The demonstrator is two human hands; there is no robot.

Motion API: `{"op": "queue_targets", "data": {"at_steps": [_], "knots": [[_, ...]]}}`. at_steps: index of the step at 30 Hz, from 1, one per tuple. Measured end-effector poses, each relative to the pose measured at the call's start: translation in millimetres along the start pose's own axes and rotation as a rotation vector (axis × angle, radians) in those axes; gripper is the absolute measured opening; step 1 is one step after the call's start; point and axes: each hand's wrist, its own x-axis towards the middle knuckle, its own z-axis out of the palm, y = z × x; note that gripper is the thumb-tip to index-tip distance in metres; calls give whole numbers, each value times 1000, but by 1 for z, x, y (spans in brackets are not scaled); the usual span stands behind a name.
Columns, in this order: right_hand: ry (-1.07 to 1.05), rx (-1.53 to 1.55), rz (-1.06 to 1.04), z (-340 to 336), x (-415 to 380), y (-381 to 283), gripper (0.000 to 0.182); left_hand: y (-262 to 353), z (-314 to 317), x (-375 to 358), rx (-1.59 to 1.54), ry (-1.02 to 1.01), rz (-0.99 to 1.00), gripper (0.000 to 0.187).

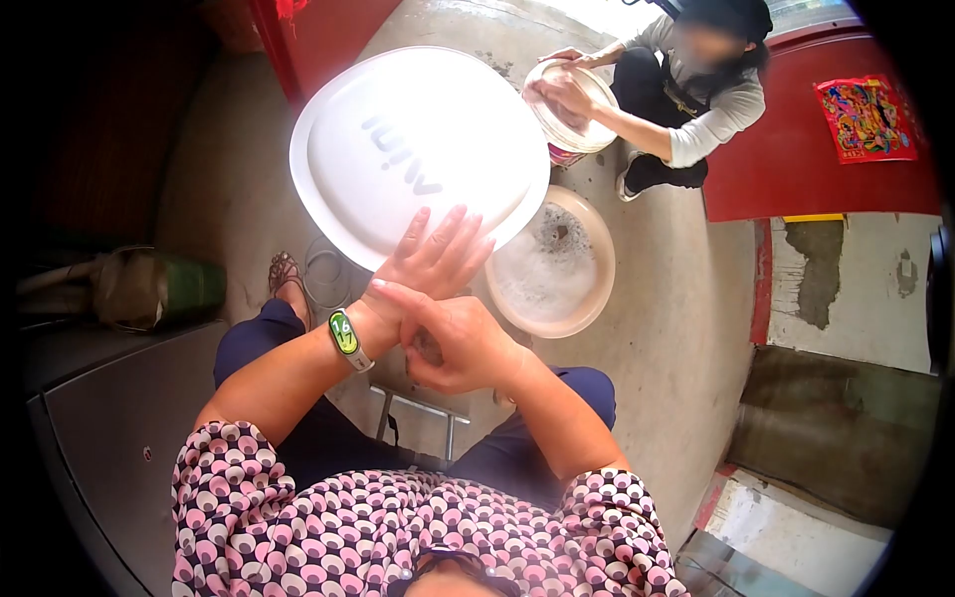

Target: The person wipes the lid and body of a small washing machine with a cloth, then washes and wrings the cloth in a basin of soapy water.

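Note:
My left hand (433, 254), with a fitness band (345, 335) on its wrist, lies fingers spread against the lower edge of a large white plastic lid (418, 119). Faint lettering on the lid reads "mini" upside down. My right hand (463, 343) is curled below it, and its index finger reaches across to my left wrist. A small greyish thing (428, 348) shows inside the right fingers, mostly hidden. To the right of the lid, a pale basin (604, 261) of foamy water stands on the floor, with a dark patch in the foam.
Another person (686, 95) crouches at the upper right, hands at a whitish round container (605, 136). Part of a metal frame (423, 403) shows between my legs. A green container (189, 289) sits at the left, and a red panel (766, 169) stands at the right.

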Motion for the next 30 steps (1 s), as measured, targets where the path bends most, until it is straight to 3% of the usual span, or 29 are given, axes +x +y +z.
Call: {"op": "queue_targets", "data": {"at_steps": [10,13,16,20,24,26,29,30], "knots": [[32,22,-19,0,-1,2,73,-1,-3,0,-13,-18,0,45],[8,136,36,-4,-4,2,71,-2,-1,-2,-38,-10,-3,46],[102,494,54,-13,-8,8,63,-2,-21,-3,-171,-116,-30,48],[444,843,172,-58,-13,22,58,-6,-20,-7,-156,-128,34,49],[885,1206,57,-87,-22,42,46,-7,-32,-4,-144,-224,59,48],[1110,1072,138,-87,-17,34,44,-4,-28,-4,-257,-143,17,46],[890,652,102,-72,-10,32,38,-4,-28,0,-316,-59,-16,41],[756,310,68,-64,-4,38,39,-5,-28,3,-320,-43,2,38]]}}
